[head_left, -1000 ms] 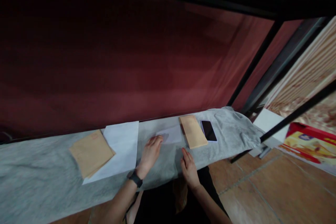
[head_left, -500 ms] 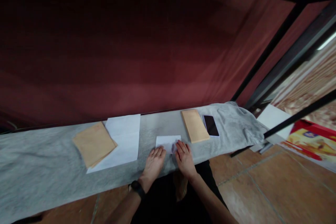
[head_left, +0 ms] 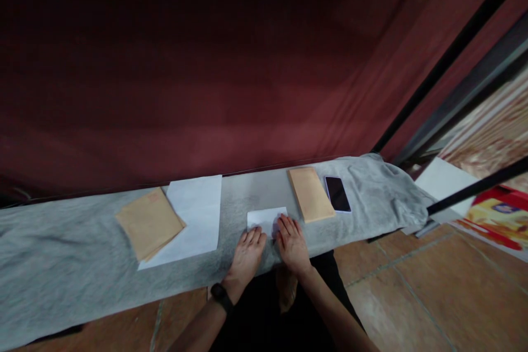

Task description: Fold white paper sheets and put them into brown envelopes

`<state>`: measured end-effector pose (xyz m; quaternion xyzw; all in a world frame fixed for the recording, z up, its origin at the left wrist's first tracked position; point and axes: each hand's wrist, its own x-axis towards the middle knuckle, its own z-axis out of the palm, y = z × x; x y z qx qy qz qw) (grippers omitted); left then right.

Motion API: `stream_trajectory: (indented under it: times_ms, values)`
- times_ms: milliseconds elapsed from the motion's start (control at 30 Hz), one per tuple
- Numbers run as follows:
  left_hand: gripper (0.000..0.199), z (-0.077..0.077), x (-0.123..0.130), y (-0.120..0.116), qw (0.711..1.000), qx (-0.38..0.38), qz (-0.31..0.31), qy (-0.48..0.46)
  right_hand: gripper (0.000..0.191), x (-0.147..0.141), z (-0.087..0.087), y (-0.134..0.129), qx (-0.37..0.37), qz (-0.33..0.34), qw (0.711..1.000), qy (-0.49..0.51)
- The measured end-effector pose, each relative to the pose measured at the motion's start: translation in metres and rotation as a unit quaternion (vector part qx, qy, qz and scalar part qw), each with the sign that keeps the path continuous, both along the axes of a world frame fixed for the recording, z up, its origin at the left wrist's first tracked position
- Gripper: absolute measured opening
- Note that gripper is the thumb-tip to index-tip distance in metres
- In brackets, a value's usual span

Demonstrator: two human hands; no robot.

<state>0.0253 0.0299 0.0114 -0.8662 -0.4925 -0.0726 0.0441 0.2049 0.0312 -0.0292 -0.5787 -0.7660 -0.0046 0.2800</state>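
A small folded sheet of white paper (head_left: 264, 219) lies on the grey cloth right in front of me. My left hand (head_left: 247, 253) rests flat on its lower left corner, fingers stretched out side by side. On the right edge of the paper lies my right hand (head_left: 292, 242), also flat, its fingers slightly apart. Both hands cover part of the lower edge. To the right is a stack of brown envelopes (head_left: 311, 193), with a dark-screened phone (head_left: 338, 194) beside it.
Grey cloth (head_left: 82, 280) covers the long narrow bench, which stands against a dark red wall (head_left: 206, 99). At left, more brown envelopes (head_left: 150, 220) overlap large white sheets (head_left: 202, 209). Black metal bars (head_left: 449, 60) and a red box (head_left: 501, 214) are at the right.
The view has shifted slightly. My hands stay on the folded paper; the left one now sits a little lower on it, and more of the paper's surface shows between them.
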Motion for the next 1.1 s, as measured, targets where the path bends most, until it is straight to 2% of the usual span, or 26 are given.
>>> stream_trajectory:
  times_ms: [233, 433, 533, 633, 800, 967, 1100]
  values:
    - [0.039, 0.003, 0.001, 0.003, 0.999, -0.019, 0.000, -0.046, 0.048, -0.002, 0.001, 0.007, -0.008, -0.001, 1.000, -0.003]
    - [0.035, 0.009, 0.014, 0.009, 0.994, -0.043, 0.043, -0.090, 0.049, -0.004, 0.001, 0.004, -0.016, 0.001, 1.000, -0.001]
    - [0.045, 0.003, 0.029, 0.022, 0.993, -0.043, 0.035, -0.104, 0.048, -0.003, 0.001, 0.004, -0.021, 0.002, 1.000, 0.002]
    - [0.051, -0.010, 0.040, 0.035, 0.994, -0.040, 0.021, -0.099, 0.049, -0.001, 0.000, 0.003, -0.019, 0.001, 1.000, 0.004]
    - [0.058, -0.028, 0.037, 0.039, 0.995, -0.019, 0.048, -0.089, 0.047, 0.001, -0.001, 0.006, -0.019, -0.005, 1.000, 0.005]
    - [0.059, -0.029, 0.026, 0.035, 0.992, -0.018, 0.089, -0.084, 0.044, 0.000, 0.004, 0.022, -0.036, -0.001, 0.999, 0.002]
    - [0.060, -0.026, 0.026, 0.034, 0.990, -0.026, 0.120, -0.071, 0.049, -0.005, 0.002, 0.033, -0.041, 0.010, 0.998, -0.038]
